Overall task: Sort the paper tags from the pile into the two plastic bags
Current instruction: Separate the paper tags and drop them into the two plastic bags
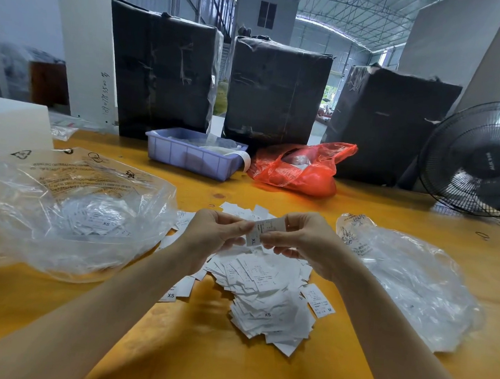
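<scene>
On a yellow table (193,361), the left clear bag (70,220) holds white tags, one marked XS. The left hand (214,231) and right hand (304,241) together pinch a white XL tag (265,229) above the loose tag pile (264,298). The right clear bag (415,280) lies crumpled, its contents unclear.

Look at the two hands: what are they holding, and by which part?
Paper tags, one marked XL, held above the pile. The left hand and the right hand pinch them at opposite side edges between thumb and fingertips.
</scene>
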Demonstrator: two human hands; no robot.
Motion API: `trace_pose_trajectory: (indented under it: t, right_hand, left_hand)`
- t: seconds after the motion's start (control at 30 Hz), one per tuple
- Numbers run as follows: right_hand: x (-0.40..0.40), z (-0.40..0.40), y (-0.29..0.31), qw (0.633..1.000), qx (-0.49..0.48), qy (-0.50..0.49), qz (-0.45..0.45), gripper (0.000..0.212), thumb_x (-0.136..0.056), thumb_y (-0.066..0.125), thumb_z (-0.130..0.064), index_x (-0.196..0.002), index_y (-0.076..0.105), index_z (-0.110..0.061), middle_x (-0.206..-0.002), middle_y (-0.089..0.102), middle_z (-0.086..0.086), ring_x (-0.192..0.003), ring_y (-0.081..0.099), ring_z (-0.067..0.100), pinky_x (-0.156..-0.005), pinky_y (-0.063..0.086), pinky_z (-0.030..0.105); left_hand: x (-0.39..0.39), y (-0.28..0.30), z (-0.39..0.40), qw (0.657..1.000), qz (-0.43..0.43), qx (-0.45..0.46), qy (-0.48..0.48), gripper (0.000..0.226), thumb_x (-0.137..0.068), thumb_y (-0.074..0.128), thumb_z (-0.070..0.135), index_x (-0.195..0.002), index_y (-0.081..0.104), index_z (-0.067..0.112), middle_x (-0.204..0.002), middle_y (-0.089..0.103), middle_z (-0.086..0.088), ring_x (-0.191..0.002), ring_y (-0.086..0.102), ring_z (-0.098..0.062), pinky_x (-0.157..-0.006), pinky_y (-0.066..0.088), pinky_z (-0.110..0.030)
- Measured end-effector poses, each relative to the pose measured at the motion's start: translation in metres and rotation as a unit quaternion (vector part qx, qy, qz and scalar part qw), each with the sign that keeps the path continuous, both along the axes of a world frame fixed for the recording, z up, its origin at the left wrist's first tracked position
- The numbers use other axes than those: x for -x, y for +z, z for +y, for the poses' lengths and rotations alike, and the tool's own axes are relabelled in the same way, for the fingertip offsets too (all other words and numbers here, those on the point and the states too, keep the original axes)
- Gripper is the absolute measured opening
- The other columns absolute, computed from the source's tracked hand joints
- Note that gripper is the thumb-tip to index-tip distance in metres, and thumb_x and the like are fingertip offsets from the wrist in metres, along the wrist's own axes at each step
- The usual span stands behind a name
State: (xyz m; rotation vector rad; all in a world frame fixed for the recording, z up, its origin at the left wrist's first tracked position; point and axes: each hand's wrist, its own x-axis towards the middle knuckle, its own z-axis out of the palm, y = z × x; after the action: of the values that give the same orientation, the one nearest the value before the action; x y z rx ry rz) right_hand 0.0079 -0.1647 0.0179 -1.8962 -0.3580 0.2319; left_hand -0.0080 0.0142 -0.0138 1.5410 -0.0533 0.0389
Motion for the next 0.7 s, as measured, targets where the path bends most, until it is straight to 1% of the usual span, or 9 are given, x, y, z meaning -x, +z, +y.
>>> trace_pose_trajectory:
  t: [0.1, 0.17, 0.23, 0.3, 0.37, 0.47, 0.5, 0.6, 0.7]
  right_hand:
    - [0.001, 0.004, -0.003, 0.999, 0.022, -0.001, -0.027, 0.006, -0.086, 0.067, -0.009, -0.081, 0.069, -0.011, -0.065, 0.066, 0.004, -0.054, 0.057, 0.008, -0.06, 0.045, 0.021]
    - [0.002, 0.009, -0.004, 0.996, 0.068, 0.002, -0.052, 0.018, -0.096, 0.053, -0.016, -0.089, 0.068, -0.009, -0.068, 0.062, 0.005, -0.054, 0.054, 0.007, -0.06, 0.045, 0.022]
    - [0.005, 0.013, -0.003, 0.992, 0.115, 0.03, -0.045, 0.029, -0.099, 0.045, -0.028, -0.098, 0.066, -0.009, -0.074, 0.059, 0.001, -0.058, 0.054, 0.006, -0.063, 0.046, 0.023]
    - [0.009, 0.015, -0.003, 0.983, 0.16, 0.087, -0.031, 0.029, -0.096, 0.045, -0.038, -0.104, 0.064, -0.017, -0.082, 0.059, -0.005, -0.068, 0.057, 0.007, -0.069, 0.051, 0.027]
    - [0.013, 0.017, -0.005, 0.976, 0.179, 0.119, -0.037, 0.023, -0.092, 0.055, -0.035, -0.108, 0.061, -0.02, -0.089, 0.059, -0.006, -0.075, 0.059, 0.009, -0.077, 0.055, 0.033]
    - [0.01, 0.021, -0.01, 0.992, 0.099, 0.056, -0.056, 0.055, -0.082, 0.071, -0.015, -0.131, 0.046, -0.015, -0.103, 0.059, 0.008, -0.078, 0.064, 0.017, -0.074, 0.056, 0.031]
    - [0.01, 0.022, -0.011, 0.997, 0.052, 0.02, -0.062, 0.059, -0.08, 0.073, -0.009, -0.132, 0.045, -0.011, -0.106, 0.058, 0.014, -0.078, 0.065, 0.02, -0.072, 0.057, 0.03]
    - [0.009, 0.025, -0.011, 0.993, -0.02, -0.036, -0.109, 0.046, -0.079, 0.072, 0.0, -0.121, 0.054, -0.006, -0.095, 0.063, 0.022, -0.075, 0.067, 0.029, -0.075, 0.059, 0.041]
    - [0.012, 0.027, -0.012, 0.987, -0.009, -0.033, -0.154, 0.029, -0.08, 0.071, -0.001, -0.107, 0.063, -0.005, -0.084, 0.067, 0.022, -0.072, 0.067, 0.03, -0.075, 0.057, 0.047]
  left_hand:
    - [-0.002, -0.004, -0.003, 1.0, 0.002, -0.003, -0.014, 0.009, -0.076, 0.073, 0.016, -0.082, 0.074, 0.009, -0.067, 0.071, -0.002, -0.067, 0.06, -0.013, -0.079, 0.051, -0.03]
    - [-0.002, -0.006, -0.005, 1.0, 0.003, 0.004, -0.013, 0.011, -0.074, 0.074, 0.016, -0.081, 0.074, 0.008, -0.074, 0.072, -0.006, -0.075, 0.064, -0.017, -0.08, 0.054, -0.03]
    - [-0.002, -0.007, -0.005, 1.0, -0.001, 0.011, -0.003, 0.008, -0.074, 0.074, 0.016, -0.079, 0.075, 0.01, -0.08, 0.072, -0.01, -0.085, 0.066, -0.022, -0.081, 0.055, -0.033]
    - [-0.002, -0.007, -0.005, 1.0, -0.005, 0.01, 0.003, 0.003, -0.077, 0.073, 0.014, -0.077, 0.075, 0.012, -0.078, 0.072, -0.008, -0.083, 0.066, -0.022, -0.075, 0.056, -0.031]
    - [-0.001, -0.007, -0.007, 1.0, -0.003, 0.017, 0.009, 0.004, -0.077, 0.073, 0.014, -0.074, 0.075, 0.013, -0.073, 0.073, -0.005, -0.075, 0.067, -0.019, -0.065, 0.055, -0.027]
    - [0.0, -0.007, -0.009, 0.997, 0.009, 0.062, 0.035, 0.008, -0.078, 0.072, 0.015, -0.081, 0.073, 0.008, -0.08, 0.072, -0.012, -0.078, 0.067, -0.026, -0.073, 0.057, -0.037]
    - [0.0, -0.006, -0.01, 0.995, 0.017, 0.09, 0.048, 0.008, -0.077, 0.072, 0.014, -0.081, 0.072, 0.007, -0.079, 0.071, -0.012, -0.077, 0.067, -0.026, -0.07, 0.058, -0.036]
    - [0.0, -0.004, -0.01, 0.985, 0.038, 0.152, 0.072, 0.005, -0.077, 0.073, 0.013, -0.079, 0.069, 0.01, -0.074, 0.068, -0.007, -0.071, 0.063, -0.019, -0.052, 0.052, -0.024]
    - [0.001, -0.004, -0.012, 0.979, 0.057, 0.184, 0.07, 0.008, -0.074, 0.073, 0.013, -0.079, 0.068, 0.01, -0.074, 0.066, -0.007, -0.072, 0.062, -0.019, -0.051, 0.051, -0.025]
